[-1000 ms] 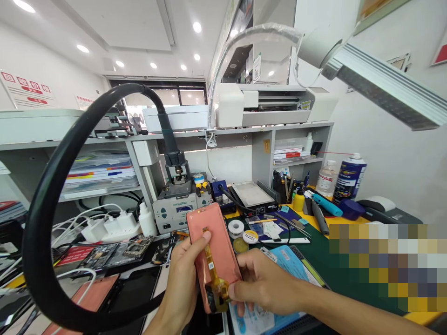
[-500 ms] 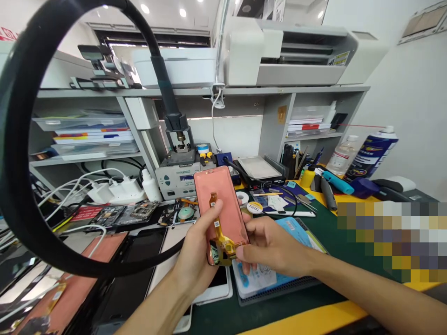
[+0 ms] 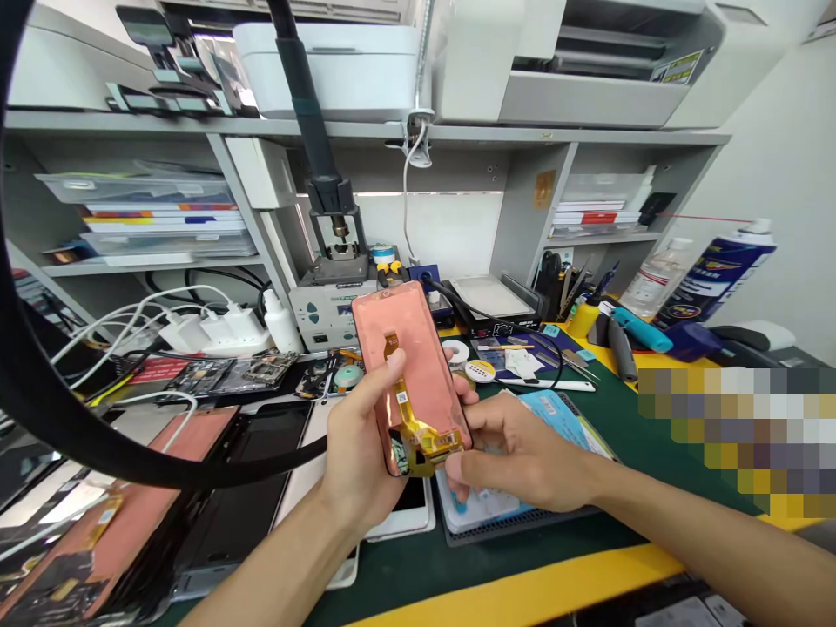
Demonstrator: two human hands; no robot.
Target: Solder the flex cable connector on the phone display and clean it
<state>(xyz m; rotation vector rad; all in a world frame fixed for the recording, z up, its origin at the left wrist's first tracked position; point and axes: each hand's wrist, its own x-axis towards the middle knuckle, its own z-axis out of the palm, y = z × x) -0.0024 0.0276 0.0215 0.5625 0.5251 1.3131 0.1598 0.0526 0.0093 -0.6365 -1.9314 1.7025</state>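
Observation:
A phone screen [image 3: 421,348] is held up over the bench with its copper-coloured back facing me. A gold flex cable [image 3: 414,427] runs down that back and spreads out at the lower end. My left hand [image 3: 362,435] wraps around the left edge, its thumb lying on the back beside the cable. At the lower right corner, my right hand [image 3: 522,453] pinches the screen's edge close to the cable end; its fingertips are partly hidden behind. Beneath the hands lie a blue-and-white package [image 3: 549,414] and a white phone panel [image 3: 405,514].
A black hose [image 3: 163,470] loops across the left side. More screens and a black phone frame [image 3: 245,496] lie at left, near white plugs [image 3: 222,326]. A hot plate [image 3: 493,305], tweezers [image 3: 578,361], a spray can [image 3: 715,270] and bottles stand further back.
The view has tilted down and shifted a little. The phone screen stays in both hands, and my right thumb has moved slightly at its lower corner.

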